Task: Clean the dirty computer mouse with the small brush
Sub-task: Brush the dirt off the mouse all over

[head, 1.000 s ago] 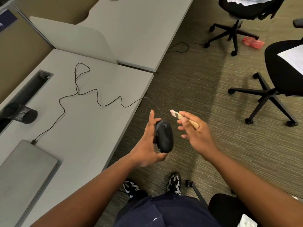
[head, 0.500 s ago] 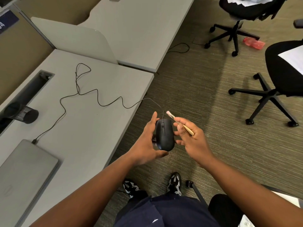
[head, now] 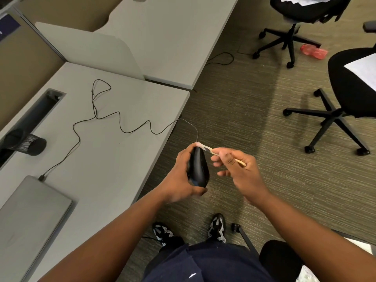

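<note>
Two bare hands meet over the carpet just right of the desk [head: 114,159] edge. The left hand [head: 179,178] is wrapped around the black computer mouse [head: 198,169], fingers curled behind it and thumb under its near end, holding it on edge above the floor. The right hand [head: 240,171] pinches the small brush [head: 213,151] between thumb and forefinger; its pale bristle end touches the far tip of the mouse, where the cable [head: 122,127] leaves it, and the wooden handle runs back across the hand to the right. The remaining right fingers are loosely spread.

No brand or lettering can be read anywhere. A mark on the lid of the closed grey laptop [head: 30,216], at the near left of the desk, is too faint to make out, and the laptop is cut off by the left edge. The dark blue panel [head: 7,27] at the far left shows a white scrap of print, cropped and illegible.

The cable snakes across the desk to a plug at the laptop's far corner. A black mesh cup [head: 26,144] lies on its side by the cable slot, partly hidden in it. Two office chairs [head: 329,117] stand on the right, both cut off, with white paper on their seats. A pink object [head: 313,51] on the floor between them is too blurred to identify.
</note>
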The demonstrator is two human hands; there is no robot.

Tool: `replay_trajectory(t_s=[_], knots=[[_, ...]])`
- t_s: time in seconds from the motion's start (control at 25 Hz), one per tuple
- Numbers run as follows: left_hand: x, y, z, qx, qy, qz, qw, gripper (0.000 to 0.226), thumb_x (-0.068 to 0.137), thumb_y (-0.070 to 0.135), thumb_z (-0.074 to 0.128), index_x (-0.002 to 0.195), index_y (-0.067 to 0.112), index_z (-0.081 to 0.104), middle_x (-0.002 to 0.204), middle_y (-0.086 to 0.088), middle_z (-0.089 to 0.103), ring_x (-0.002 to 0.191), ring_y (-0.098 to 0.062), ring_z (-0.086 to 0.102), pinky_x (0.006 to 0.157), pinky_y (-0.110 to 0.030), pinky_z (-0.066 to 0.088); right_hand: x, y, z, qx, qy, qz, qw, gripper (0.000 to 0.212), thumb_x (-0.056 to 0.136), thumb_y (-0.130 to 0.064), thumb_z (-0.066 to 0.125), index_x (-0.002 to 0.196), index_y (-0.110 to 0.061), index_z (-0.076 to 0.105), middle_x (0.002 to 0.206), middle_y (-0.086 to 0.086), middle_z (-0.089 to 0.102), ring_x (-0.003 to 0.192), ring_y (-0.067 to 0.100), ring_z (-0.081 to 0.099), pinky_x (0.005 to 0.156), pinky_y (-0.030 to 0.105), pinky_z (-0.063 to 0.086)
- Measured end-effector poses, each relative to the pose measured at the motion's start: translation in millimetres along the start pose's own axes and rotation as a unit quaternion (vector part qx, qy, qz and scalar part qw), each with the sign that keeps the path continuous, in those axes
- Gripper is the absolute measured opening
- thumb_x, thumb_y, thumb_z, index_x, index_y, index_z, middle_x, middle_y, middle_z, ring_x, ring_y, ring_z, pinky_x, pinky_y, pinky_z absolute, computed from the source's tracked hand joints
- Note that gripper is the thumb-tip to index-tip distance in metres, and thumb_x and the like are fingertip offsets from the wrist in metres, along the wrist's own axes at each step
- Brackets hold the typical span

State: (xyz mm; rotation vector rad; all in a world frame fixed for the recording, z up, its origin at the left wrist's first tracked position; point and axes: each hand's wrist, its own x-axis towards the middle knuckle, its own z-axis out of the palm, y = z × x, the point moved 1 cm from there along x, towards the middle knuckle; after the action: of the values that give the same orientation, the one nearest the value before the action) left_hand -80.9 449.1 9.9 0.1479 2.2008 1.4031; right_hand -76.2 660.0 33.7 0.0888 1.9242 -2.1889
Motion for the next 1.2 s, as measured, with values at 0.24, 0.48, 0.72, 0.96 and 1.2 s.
replay_trajectory(t_s=[0.24, 0.48, 0.72, 0.96, 1.2], knots=[[4.8, 0.4, -6.1, -0.075, -0.033, -0.006, 0.997, 0.131, 0.064, 0.014, 0.096, 0.159, 0.060, 0.018, 0.153, 0.014, 0.041, 0.133, -0.023, 0.059, 0.098, -0.037, 0.061, 16.4, -23.1, -17.0, -0.205, -0.061, -0.039, 0.976, 0.026, 0.095, -0.033, 0.063, 0.116, -0.034, 0.078, 0.083, -0.005, 0.079, 0.062, 0.012, 0.067, 0.054, 0.028, 0.053], [9.7, -5.6, -11.3, -0.113, -0.031, -0.012, 0.993, 0.129, 0.065, 0.002, 0.095, 0.155, 0.063, 0.025, 0.150, 0.019, 0.046, 0.129, -0.018, 0.064, 0.094, -0.036, 0.062, 16.3, -34.8, -23.4, -0.267, -0.171, -0.017, 0.948, 0.023, 0.077, -0.026, 0.063, 0.087, -0.027, 0.084, 0.057, -0.012, 0.068, 0.044, 0.001, 0.049, 0.044, 0.017, 0.034], [11.1, -5.6, -15.3, -0.112, -0.048, -0.021, 0.992, 0.130, 0.065, 0.008, 0.096, 0.153, 0.068, 0.022, 0.158, 0.003, 0.041, 0.134, -0.036, 0.059, 0.101, -0.048, 0.060, 28.2, -48.1, -29.5, -0.228, -0.088, -0.039, 0.969, 0.021, 0.088, -0.019, 0.069, 0.098, -0.036, 0.076, 0.077, 0.000, 0.072, 0.052, 0.002, 0.052, 0.047, 0.020, 0.039], [12.9, -1.9, -15.2, -0.098, -0.044, -0.029, 0.994, 0.131, 0.063, 0.012, 0.096, 0.157, 0.064, 0.019, 0.158, 0.005, 0.040, 0.133, -0.033, 0.060, 0.100, -0.044, 0.061, 26.9, -44.5, -19.6, -0.260, -0.150, -0.004, 0.954, 0.022, 0.088, -0.017, 0.072, 0.099, -0.033, 0.081, 0.078, 0.002, 0.077, 0.055, 0.008, 0.057, 0.049, 0.025, 0.044], [8.4, -3.7, -16.8, -0.097, -0.031, -0.027, 0.994, 0.131, 0.067, 0.005, 0.095, 0.157, 0.063, 0.020, 0.154, 0.013, 0.040, 0.127, -0.031, 0.064, 0.091, -0.036, 0.063, 21.0, -54.1, -16.6, -0.234, -0.135, -0.001, 0.963, 0.020, 0.076, -0.029, 0.070, 0.093, -0.036, 0.079, 0.083, 0.004, 0.079, 0.075, 0.032, 0.075, 0.065, 0.054, 0.062]])
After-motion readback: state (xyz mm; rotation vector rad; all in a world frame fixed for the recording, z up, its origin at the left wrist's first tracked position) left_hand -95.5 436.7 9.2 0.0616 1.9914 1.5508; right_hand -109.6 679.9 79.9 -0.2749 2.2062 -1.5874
